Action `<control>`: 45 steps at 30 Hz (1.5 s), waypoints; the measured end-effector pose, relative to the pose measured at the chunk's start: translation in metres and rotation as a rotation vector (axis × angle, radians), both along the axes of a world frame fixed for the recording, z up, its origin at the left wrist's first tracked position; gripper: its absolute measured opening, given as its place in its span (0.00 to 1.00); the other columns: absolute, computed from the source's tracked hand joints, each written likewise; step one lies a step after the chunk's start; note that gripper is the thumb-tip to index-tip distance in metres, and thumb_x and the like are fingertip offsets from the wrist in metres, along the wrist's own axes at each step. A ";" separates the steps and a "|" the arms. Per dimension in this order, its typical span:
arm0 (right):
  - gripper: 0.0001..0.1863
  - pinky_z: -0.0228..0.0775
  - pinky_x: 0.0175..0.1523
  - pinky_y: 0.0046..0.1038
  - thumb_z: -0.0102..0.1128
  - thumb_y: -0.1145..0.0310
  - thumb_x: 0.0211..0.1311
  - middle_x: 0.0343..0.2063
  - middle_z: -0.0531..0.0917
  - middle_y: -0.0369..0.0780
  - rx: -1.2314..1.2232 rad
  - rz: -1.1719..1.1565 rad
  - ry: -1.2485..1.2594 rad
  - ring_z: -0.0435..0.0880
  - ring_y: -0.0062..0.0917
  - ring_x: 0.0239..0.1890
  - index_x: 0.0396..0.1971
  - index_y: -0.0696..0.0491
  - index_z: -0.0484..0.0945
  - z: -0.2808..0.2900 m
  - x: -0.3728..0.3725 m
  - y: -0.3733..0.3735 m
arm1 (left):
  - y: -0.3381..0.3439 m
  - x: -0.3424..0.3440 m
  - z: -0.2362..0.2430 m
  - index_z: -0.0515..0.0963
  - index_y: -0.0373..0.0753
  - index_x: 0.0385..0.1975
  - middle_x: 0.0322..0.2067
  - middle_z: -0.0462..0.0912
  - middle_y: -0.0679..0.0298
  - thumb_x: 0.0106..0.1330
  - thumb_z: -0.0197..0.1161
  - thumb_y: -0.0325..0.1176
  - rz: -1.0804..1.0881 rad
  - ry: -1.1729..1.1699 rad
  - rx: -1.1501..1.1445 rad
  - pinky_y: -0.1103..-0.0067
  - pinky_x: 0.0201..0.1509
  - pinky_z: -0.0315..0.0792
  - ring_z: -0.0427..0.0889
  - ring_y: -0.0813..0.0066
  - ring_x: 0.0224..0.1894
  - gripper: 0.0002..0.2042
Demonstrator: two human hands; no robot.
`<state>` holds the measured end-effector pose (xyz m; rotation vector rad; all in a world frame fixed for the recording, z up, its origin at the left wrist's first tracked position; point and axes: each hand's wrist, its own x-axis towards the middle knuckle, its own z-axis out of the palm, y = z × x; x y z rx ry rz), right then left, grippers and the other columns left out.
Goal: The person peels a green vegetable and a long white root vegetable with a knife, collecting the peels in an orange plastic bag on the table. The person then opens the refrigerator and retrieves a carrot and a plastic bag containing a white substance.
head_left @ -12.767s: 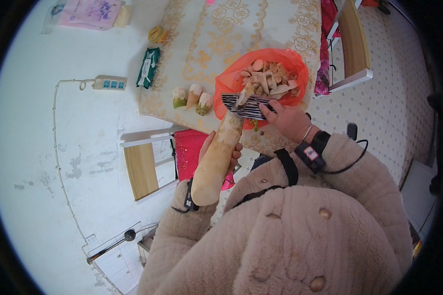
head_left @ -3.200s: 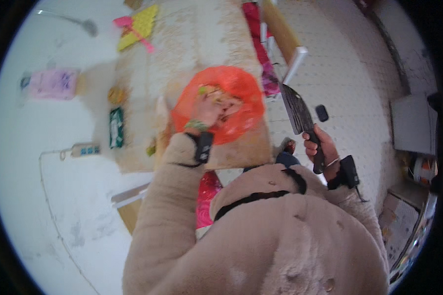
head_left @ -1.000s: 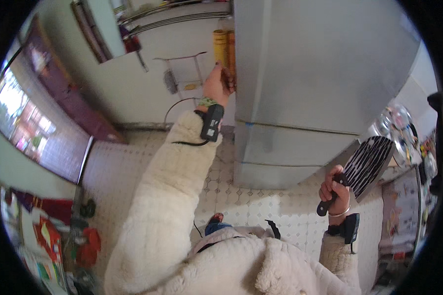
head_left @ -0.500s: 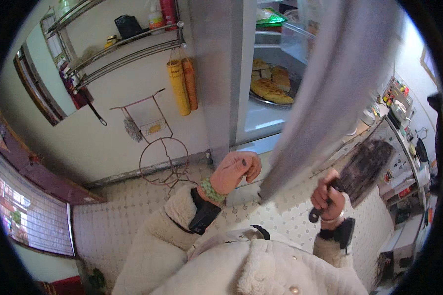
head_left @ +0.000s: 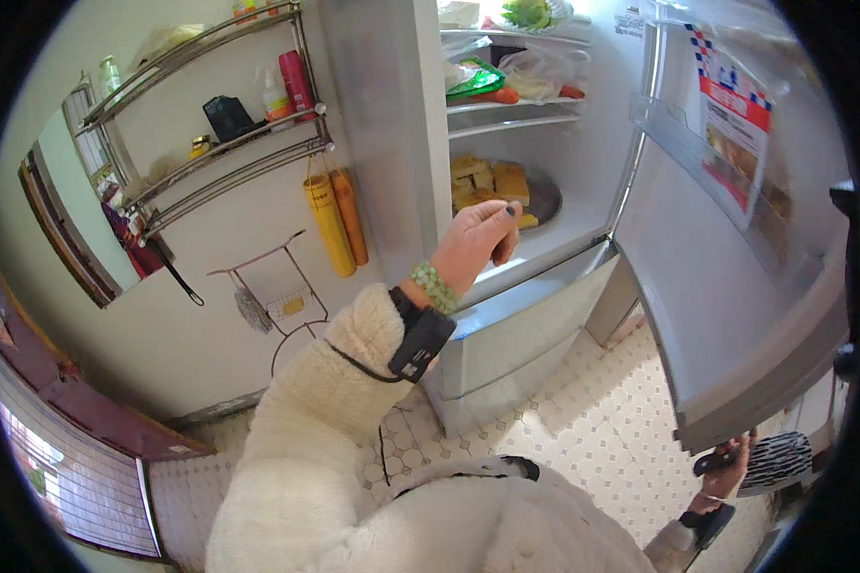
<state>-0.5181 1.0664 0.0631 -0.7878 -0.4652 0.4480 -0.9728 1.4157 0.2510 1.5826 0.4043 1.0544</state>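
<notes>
My left hand (head_left: 476, 246) is stretched toward the fridge, its fingers curled down and pressed together; nothing shows in them. Just behind it, a round metal plate (head_left: 548, 198) on the fridge floor holds yellow pieces of food (head_left: 509, 181), partly covered by the hand in this view. Whether the fingers touch the food I cannot tell. At the lower right my right hand (head_left: 728, 472) is wrapped round the black handle of a cleaver (head_left: 779, 462) with a broad blade. That hand is by the lower edge of the fridge door (head_left: 736, 286), which stands wide open.
Shelves (head_left: 516, 103) above the plate carry bagged vegetables and a green packet. A drawer front (head_left: 526, 334) lies below the compartment. On the left wall are a metal rack (head_left: 210, 158), two hanging rolls (head_left: 330, 224) and a wire stand (head_left: 291, 301). Tiled floor (head_left: 583, 420) lies below.
The fridge door has swung wider to the right, showing the shelves. My left hand has moved up and forward to the plate. My right hand has moved right and down with the cleaver.
</notes>
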 end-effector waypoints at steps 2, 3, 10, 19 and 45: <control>0.18 0.70 0.35 0.15 0.50 0.67 0.69 0.34 0.76 0.33 0.028 -0.056 -0.002 0.75 0.14 0.33 0.57 0.51 0.66 -0.003 0.034 -0.003 | 0.009 0.007 0.008 0.67 0.41 0.22 0.17 0.68 0.69 0.72 0.49 0.40 0.001 -0.046 -0.007 0.84 0.24 0.61 0.65 0.81 0.19 0.15; 0.18 0.71 0.37 0.15 0.50 0.67 0.70 0.36 0.77 0.33 0.058 -0.027 -0.033 0.76 0.15 0.36 0.57 0.52 0.66 -0.003 0.050 -0.005 | 0.012 0.011 0.009 0.68 0.41 0.23 0.17 0.69 0.69 0.72 0.50 0.40 0.003 -0.068 -0.018 0.84 0.23 0.61 0.65 0.81 0.19 0.15; 0.12 0.64 0.37 0.14 0.51 0.66 0.69 0.42 0.77 0.38 -0.037 -0.367 -0.304 0.69 0.16 0.30 0.49 0.52 0.71 0.048 0.070 -0.001 | 0.033 0.037 0.002 0.71 0.40 0.29 0.20 0.71 0.72 0.68 0.56 0.35 0.138 -0.014 -0.050 0.86 0.24 0.63 0.69 0.86 0.21 0.08; 0.12 0.64 0.22 0.18 0.55 0.78 0.42 0.21 0.70 0.38 -0.195 0.530 -0.618 0.70 0.20 0.18 0.31 0.55 0.67 0.085 -0.054 0.185 | 0.071 0.091 0.020 0.72 0.34 0.33 0.26 0.74 0.67 0.63 0.61 0.30 0.546 0.185 0.262 0.82 0.35 0.73 0.75 0.80 0.29 0.07; 0.11 0.74 0.31 0.24 0.61 0.76 0.52 0.26 0.80 0.40 -0.364 1.284 -0.513 0.80 0.21 0.25 0.35 0.56 0.72 0.005 -0.022 0.312 | 0.114 0.061 0.114 0.78 0.33 0.32 0.33 0.79 0.46 0.57 0.58 0.28 1.654 1.588 0.721 0.67 0.41 0.78 0.82 0.52 0.36 0.07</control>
